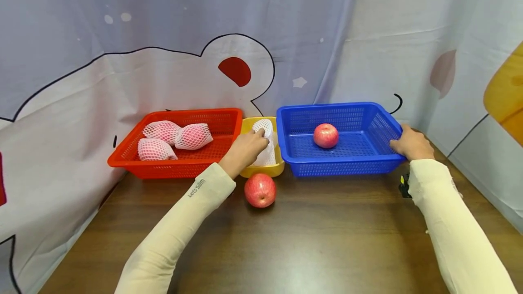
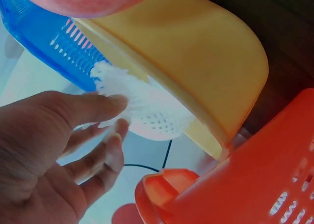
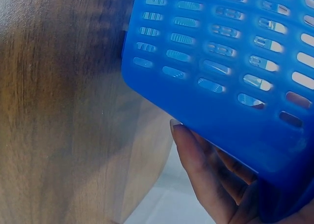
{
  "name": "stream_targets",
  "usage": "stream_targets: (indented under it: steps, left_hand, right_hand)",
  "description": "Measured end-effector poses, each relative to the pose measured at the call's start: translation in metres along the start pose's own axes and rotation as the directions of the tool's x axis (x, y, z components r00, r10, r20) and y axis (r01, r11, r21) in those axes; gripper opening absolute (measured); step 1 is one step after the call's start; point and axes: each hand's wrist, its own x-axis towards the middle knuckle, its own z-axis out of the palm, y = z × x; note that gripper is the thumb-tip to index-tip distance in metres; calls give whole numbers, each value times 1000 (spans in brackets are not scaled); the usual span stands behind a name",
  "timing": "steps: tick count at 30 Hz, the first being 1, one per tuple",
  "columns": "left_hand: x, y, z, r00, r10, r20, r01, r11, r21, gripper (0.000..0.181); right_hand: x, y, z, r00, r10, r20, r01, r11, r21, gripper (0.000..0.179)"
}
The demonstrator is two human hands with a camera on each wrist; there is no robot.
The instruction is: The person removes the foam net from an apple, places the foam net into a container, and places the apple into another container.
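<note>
My left hand [image 1: 245,149] reaches over the yellow container [image 1: 269,171], thumb and fingertips pinching a white foam net sleeve [image 1: 267,154]. In the left wrist view the foam net [image 2: 157,113] lies partly inside the container, its near end between thumb and finger. My right hand [image 1: 414,143] grips the right end of the blue basket [image 1: 339,168]; the right wrist view shows its thumb against the basket wall [image 3: 196,101]. Inside the blue basket lies a bare apple [image 1: 326,135]. Another bare apple [image 1: 260,190] sits on the table before the yellow container.
On the left stands a red basket [image 1: 163,171] with several fruits in pink-and-white foam nets [image 1: 194,136]. A small black object [image 1: 403,186] lies by my right wrist. A printed curtain [image 1: 163,12] hangs behind the brown table [image 1: 310,239].
</note>
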Motion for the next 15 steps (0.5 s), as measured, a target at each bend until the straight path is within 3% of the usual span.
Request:
stream_targets:
  steps: [10, 15]
  left_hand:
    - [-1, 0, -1, 982, 10, 190, 5, 997, -80, 64]
    - [-2, 0, -1, 973, 20, 230, 5, 994, -108, 65]
  right_hand:
    - [2, 2, -1, 999, -33, -11, 33, 999, -9, 76]
    - [2, 2, 0, 1000, -22, -6, 22, 1000, -1, 76]
